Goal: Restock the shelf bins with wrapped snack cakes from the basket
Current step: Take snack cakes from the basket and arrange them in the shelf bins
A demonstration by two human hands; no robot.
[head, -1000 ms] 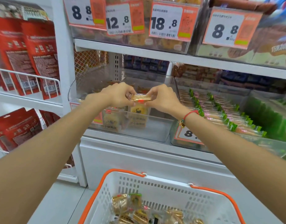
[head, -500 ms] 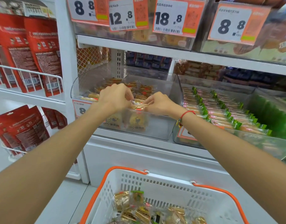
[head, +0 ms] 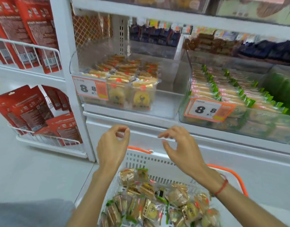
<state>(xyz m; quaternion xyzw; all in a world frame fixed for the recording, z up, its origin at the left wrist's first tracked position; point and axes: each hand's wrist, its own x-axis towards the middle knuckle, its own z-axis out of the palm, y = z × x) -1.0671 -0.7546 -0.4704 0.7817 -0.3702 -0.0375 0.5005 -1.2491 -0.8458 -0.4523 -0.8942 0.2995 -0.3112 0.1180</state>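
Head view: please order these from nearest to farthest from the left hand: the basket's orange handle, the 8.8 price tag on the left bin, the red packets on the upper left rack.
From the left hand:
1. Basket's orange handle, just to its right, beside the fingers.
2. 8.8 price tag on the left bin, above the hand.
3. Red packets on the upper left rack, far up and left.

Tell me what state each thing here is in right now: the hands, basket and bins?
Left hand: empty, fingers loosely curled.
Right hand: empty, fingers relaxed.
Basket: holds many wrapped cakes.
Left bin: partly filled, right side bare.
Right bin: packed in rows.
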